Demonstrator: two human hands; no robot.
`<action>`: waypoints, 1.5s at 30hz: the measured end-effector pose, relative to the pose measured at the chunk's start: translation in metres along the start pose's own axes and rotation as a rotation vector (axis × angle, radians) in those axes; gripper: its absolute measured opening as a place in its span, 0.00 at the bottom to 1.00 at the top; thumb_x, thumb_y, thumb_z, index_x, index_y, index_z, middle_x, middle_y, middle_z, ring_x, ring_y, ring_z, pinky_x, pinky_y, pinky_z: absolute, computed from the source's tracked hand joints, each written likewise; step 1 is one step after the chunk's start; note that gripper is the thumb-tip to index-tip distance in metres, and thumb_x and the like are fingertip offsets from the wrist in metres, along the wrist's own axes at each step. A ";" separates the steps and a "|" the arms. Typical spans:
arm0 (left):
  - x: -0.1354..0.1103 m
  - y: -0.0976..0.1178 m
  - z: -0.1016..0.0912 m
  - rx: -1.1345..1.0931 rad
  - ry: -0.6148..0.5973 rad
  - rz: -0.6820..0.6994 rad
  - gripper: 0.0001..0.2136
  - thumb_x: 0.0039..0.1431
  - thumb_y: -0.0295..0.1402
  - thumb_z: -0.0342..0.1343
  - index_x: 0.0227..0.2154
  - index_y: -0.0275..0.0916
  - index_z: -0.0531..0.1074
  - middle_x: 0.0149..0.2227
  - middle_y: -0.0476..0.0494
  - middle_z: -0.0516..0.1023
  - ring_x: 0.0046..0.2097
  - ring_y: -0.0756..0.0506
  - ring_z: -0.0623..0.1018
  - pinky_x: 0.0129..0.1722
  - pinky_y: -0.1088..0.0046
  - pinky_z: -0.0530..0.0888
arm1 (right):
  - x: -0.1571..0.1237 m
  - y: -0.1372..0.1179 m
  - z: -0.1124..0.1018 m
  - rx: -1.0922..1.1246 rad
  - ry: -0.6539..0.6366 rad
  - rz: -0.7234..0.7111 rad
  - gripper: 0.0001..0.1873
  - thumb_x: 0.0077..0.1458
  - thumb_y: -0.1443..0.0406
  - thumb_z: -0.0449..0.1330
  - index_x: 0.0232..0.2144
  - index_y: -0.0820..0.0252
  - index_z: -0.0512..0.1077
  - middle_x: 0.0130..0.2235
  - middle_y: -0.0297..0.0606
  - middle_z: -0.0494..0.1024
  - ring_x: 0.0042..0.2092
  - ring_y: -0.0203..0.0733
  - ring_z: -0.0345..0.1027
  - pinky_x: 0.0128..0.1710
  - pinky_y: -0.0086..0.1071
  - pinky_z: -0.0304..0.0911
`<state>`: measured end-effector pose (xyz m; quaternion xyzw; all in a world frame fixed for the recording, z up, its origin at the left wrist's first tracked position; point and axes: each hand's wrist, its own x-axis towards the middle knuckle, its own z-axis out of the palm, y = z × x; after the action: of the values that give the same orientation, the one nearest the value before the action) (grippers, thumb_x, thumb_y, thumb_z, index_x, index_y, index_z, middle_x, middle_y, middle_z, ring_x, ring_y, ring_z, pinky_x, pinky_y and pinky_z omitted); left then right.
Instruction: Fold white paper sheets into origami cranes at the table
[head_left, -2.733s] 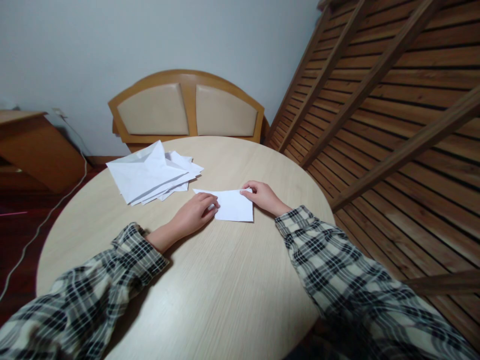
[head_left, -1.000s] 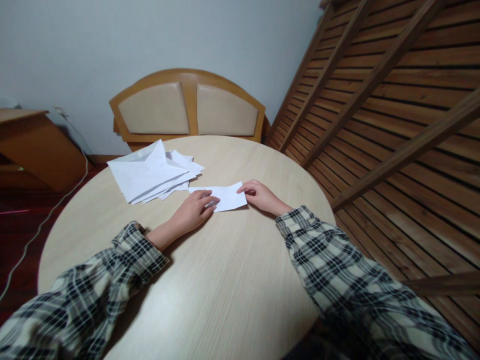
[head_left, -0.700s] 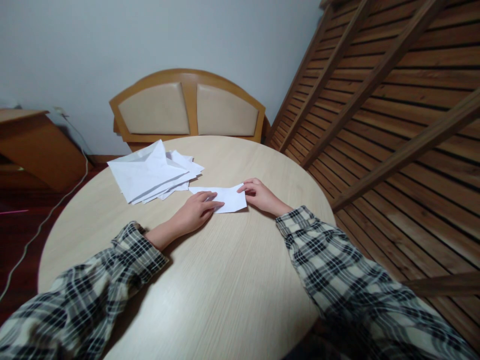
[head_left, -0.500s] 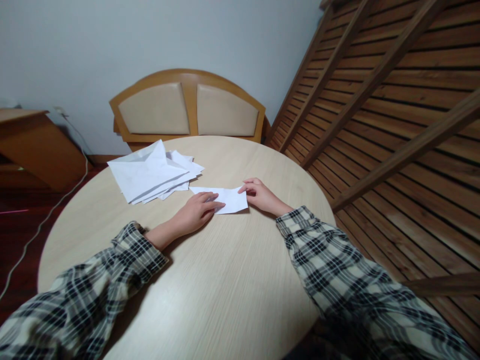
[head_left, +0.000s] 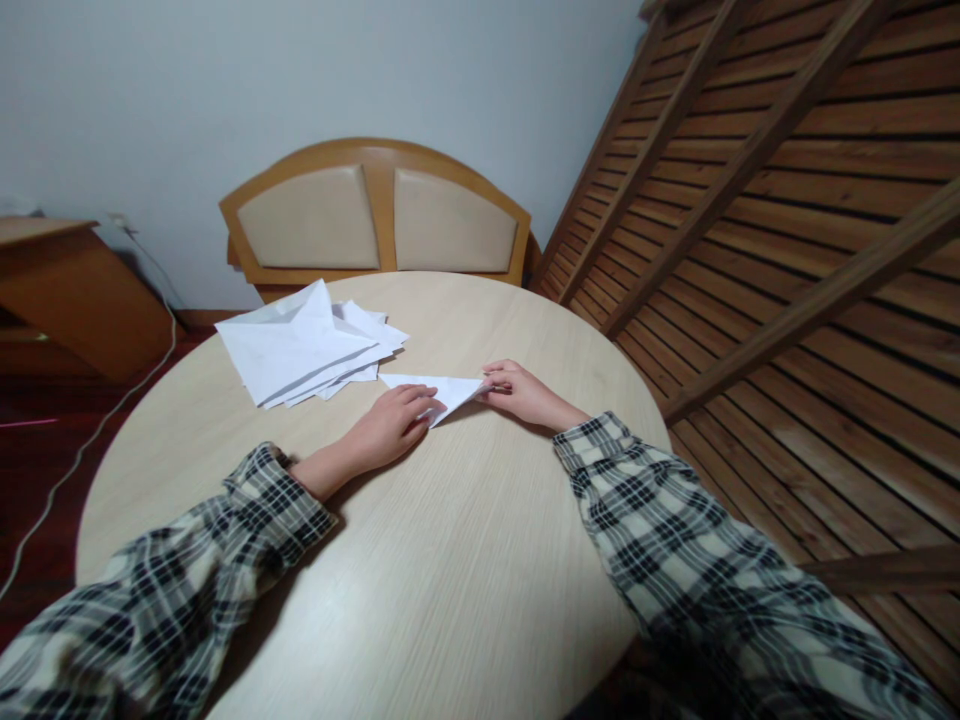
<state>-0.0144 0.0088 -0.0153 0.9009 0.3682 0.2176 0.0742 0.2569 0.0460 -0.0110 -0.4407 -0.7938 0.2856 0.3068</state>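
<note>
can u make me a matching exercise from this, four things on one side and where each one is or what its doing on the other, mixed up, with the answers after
Things
1. left hand
2. right hand
3. stack of papers
4. arched wooden frame

Places and states
A. beyond the table, fitted with two pale panels
B. gripping the right end of the small white paper
C. lying loosely overlapped toward the table's far left edge
D. laid over the left part of the small white paper

Right pairs
1-D, 2-B, 3-C, 4-A
</note>
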 end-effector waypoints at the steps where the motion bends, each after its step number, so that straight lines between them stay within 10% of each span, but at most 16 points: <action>1: 0.000 0.001 -0.001 0.002 -0.004 0.000 0.12 0.65 0.29 0.50 0.49 0.41 0.73 0.56 0.37 0.75 0.58 0.38 0.72 0.58 0.50 0.71 | 0.000 -0.001 0.000 -0.006 0.002 -0.003 0.04 0.58 0.66 0.64 0.35 0.58 0.80 0.50 0.44 0.69 0.50 0.42 0.67 0.54 0.41 0.65; 11: 0.001 0.012 -0.008 0.006 -0.031 -0.064 0.14 0.64 0.36 0.51 0.50 0.38 0.69 0.51 0.33 0.78 0.51 0.36 0.77 0.51 0.51 0.75 | 0.003 -0.005 -0.006 -0.215 0.034 -0.049 0.08 0.57 0.59 0.66 0.30 0.57 0.77 0.32 0.38 0.76 0.38 0.43 0.67 0.42 0.38 0.62; 45: 0.000 0.014 -0.007 0.037 -0.042 -0.024 0.26 0.67 0.42 0.51 0.64 0.37 0.60 0.65 0.30 0.65 0.62 0.34 0.69 0.61 0.51 0.69 | 0.002 -0.009 -0.008 -0.249 0.046 0.007 0.04 0.56 0.70 0.63 0.36 0.60 0.78 0.36 0.39 0.77 0.38 0.40 0.68 0.41 0.33 0.62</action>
<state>-0.0088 -0.0017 -0.0055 0.9020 0.3814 0.1906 0.0677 0.2574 0.0451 0.0006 -0.4844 -0.8144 0.1759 0.2668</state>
